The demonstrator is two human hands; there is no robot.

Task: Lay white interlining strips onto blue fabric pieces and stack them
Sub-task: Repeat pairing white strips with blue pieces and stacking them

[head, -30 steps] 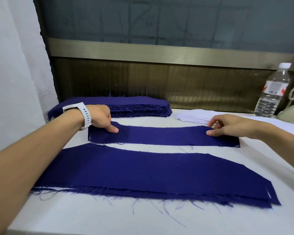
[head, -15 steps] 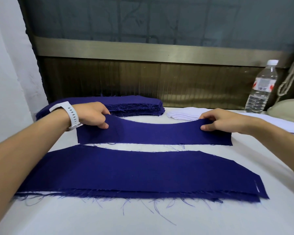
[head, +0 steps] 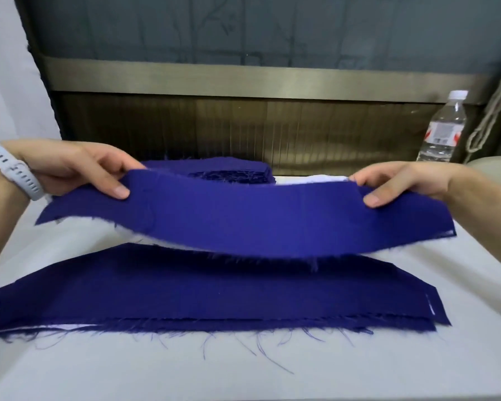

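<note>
Finding: the blue fabric piece (head: 243, 218), which half a second ago lay flat on the white table (head: 243, 377) with only its far edge pinched, is now lifted clear and hangs sagging in the middle above the near stack of blue pieces (head: 203, 293). The left hand (head: 78, 169) is clamped on its left end, thumb on the near face; the right hand (head: 402, 183) is clamped likewise on the right end. A white edge shows beneath the raised piece, probably interlining, though this cannot be confirmed. The far pile of blue pieces (head: 232, 172) and the white strips (head: 327, 179) lie behind; a water bottle (head: 443, 131) stands at the right. Assessment: transfer onto the near stack is under way; placement remains outstanding, and edge alignment needs care.
</note>
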